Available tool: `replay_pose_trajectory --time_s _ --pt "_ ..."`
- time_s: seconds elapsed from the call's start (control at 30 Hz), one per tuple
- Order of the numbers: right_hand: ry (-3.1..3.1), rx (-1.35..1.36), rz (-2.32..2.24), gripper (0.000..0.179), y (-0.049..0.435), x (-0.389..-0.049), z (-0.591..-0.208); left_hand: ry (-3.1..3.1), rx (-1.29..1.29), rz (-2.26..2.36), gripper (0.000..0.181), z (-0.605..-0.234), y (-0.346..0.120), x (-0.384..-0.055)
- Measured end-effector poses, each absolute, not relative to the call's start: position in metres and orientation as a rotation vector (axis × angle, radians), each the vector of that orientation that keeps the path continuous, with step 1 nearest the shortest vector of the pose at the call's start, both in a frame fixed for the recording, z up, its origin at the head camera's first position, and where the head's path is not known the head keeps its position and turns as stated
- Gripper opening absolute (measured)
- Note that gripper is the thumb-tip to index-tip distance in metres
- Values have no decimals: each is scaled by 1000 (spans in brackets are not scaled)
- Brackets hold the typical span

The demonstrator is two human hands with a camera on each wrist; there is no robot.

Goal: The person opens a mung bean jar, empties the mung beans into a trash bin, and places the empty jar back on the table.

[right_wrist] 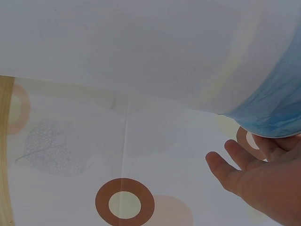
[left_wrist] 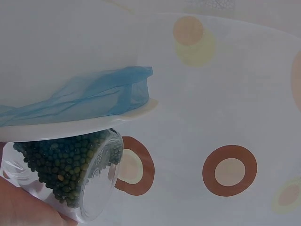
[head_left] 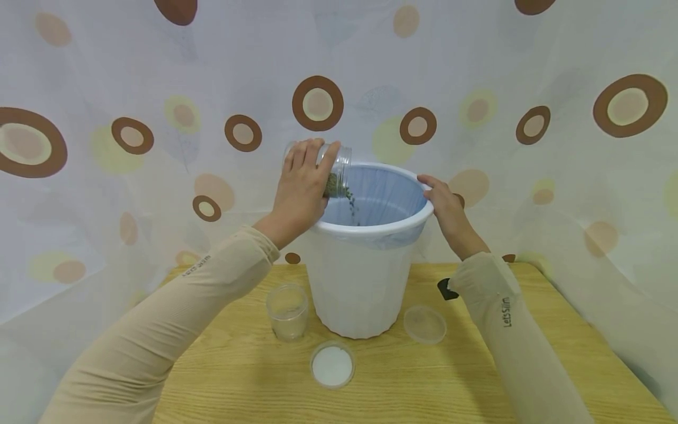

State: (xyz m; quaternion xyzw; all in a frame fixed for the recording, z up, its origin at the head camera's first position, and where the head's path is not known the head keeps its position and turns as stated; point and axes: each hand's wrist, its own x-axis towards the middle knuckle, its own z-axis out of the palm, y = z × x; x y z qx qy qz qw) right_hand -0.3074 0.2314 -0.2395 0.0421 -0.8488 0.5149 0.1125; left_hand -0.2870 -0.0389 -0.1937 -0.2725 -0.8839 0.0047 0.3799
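My left hand (head_left: 302, 191) grips a clear jar (head_left: 343, 158), tipped over the left rim of a white trash bin (head_left: 360, 282). Small green beans (head_left: 332, 185), like mung beans, spill from its mouth and fall into the bin. The left wrist view shows beans (left_wrist: 66, 165) heaped along the side of the tilted jar. A thin blue bag (head_left: 389, 191) lines the bin and folds out over the rim. My right hand (head_left: 447, 209) holds the bin's right rim, with two fingers (right_wrist: 218, 165) sticking out free in the right wrist view.
On the wooden table (head_left: 238, 388), an open clear jar (head_left: 288, 312) stands left of the bin. A round clear-rimmed piece with a white centre (head_left: 332, 365) lies in front, a clear lid (head_left: 425, 324) to the right. A small black thing (head_left: 448, 289) is by the right sleeve. A patterned curtain (head_left: 360, 53) hangs behind.
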Motion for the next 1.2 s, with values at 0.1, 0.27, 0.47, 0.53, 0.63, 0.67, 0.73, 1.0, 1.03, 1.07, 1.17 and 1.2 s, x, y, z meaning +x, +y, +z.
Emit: replay_pose_trajectory --time_s 0.1,0.27,0.47,0.53,0.63,0.67,0.73,1.0,1.03,1.07,1.17,1.2 --pt "-2491 140 1502 54 232 -307 -239 -2261 -693 14 89 -194 -39 -287" --pt "-2442 215 1546 54 234 -304 -243 -2260 -693 13 89 -194 -39 -289" --pt "-2430 224 1535 54 234 -303 -244 -2252 -698 3 89 -194 -38 -290" --pt "-2436 213 1527 54 234 -304 -244 -2253 -698 5 88 -194 -38 -289" --pt "-2435 219 1525 54 234 -304 -244 -2256 -700 7 89 -194 -39 -289" --pt "-2433 222 1517 54 234 -304 -244 -2256 -701 8 89 -194 -39 -289" --pt "-2417 231 1520 53 234 -304 -245 -2252 -702 10 89 -194 -39 -288" --pt "-2378 335 1566 54 236 -299 -250 -2241 -699 31 88 -194 -38 -289" --pt "-2382 337 1565 54 237 -298 -251 -2239 -699 31 87 -194 -38 -289" --pt "-2386 339 1564 53 237 -298 -252 -2237 -701 30 87 -194 -38 -288" --pt "-2385 347 1558 52 237 -298 -253 -2228 -703 33 85 -194 -39 -288" --pt "-2384 349 1556 52 237 -298 -252 -2224 -705 34 85 -194 -39 -288"
